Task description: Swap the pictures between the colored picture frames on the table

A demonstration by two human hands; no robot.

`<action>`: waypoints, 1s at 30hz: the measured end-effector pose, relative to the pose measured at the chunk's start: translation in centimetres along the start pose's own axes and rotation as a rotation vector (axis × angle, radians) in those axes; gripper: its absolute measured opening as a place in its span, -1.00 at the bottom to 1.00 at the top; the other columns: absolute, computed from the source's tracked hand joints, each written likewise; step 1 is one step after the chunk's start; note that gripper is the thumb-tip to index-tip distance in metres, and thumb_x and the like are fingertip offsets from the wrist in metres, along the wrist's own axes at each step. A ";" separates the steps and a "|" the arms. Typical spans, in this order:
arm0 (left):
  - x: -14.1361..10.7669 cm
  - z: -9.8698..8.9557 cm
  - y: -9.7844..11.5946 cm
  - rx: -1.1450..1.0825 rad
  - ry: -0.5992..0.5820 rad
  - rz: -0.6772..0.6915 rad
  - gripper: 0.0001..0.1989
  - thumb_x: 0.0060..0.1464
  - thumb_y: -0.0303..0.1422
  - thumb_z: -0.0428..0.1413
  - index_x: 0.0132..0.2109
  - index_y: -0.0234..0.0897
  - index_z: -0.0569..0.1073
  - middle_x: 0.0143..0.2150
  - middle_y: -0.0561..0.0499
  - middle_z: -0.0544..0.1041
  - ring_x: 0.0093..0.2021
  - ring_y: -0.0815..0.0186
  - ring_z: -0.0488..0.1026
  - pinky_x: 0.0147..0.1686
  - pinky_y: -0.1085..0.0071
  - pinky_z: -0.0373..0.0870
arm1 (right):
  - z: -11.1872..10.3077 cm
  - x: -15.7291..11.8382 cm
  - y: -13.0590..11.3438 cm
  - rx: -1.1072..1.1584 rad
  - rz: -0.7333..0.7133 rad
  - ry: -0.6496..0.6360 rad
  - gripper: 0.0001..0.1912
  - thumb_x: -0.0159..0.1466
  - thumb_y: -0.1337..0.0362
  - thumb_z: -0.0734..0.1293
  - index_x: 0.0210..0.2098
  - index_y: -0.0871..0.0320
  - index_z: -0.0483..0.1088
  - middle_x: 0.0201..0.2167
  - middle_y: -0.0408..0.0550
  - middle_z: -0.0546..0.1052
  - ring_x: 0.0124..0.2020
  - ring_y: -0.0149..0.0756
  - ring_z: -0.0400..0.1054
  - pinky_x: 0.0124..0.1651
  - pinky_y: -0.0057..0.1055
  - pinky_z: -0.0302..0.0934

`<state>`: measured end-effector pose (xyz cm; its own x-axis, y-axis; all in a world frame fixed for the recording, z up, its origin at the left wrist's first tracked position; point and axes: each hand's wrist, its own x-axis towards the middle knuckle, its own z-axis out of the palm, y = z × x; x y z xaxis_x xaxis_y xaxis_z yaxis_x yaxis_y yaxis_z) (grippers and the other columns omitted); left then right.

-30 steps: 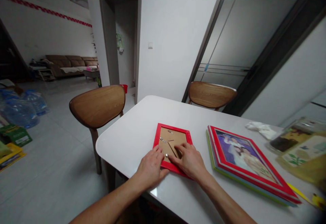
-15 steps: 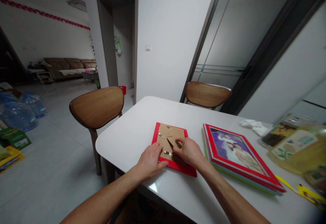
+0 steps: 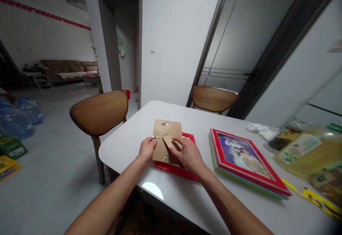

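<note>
A brown backing board [image 3: 160, 147] with small metal clips and a fold-out stand flap [image 3: 169, 143] is lifted off a red picture frame [image 3: 177, 170], which lies on the white table beneath it. My left hand [image 3: 147, 150] is closed on the board's left edge, thumb on top. At the flap, my right hand [image 3: 187, 153] pinches the brown board with thumb and fingers. Part of the red frame is hidden under the board and my right hand.
To the right lies a stack of frames, topped by a red-framed photo [image 3: 244, 153]. Beyond it are a crumpled white tissue [image 3: 261, 131], a bottle of yellow liquid [image 3: 299, 153] and a yellow item [image 3: 320, 203]. Wooden chairs [image 3: 100, 112] stand at the table [image 3: 123, 146].
The backing board has come up out of the red frame and shifted left. My left hand has moved from resting on the frame to gripping the board's edge.
</note>
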<state>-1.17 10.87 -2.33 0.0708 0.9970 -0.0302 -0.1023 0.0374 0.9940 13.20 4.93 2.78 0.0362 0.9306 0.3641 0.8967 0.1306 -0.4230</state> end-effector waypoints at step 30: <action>-6.1 5.1 1.1 0.754 -0.400 0.602 -0.39 -0.18 -0.25 0.16 0.05 -0.30 0.20 0.10 -0.18 0.20 0.09 0.15 0.13 0.04 0.19 0.12 | -1.5 -1.5 4.7 1.333 0.733 0.091 -0.11 -0.12 0.48 0.24 0.16 0.10 -0.21 -0.64 -0.26 0.40 -0.67 -0.42 0.27 -0.55 -0.48 0.21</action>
<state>3.33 4.51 -0.54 0.5508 0.7371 0.3916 0.4071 -0.6468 0.6449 17.99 3.66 1.45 0.3527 0.9083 -0.2251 -0.3680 -0.0865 -0.9258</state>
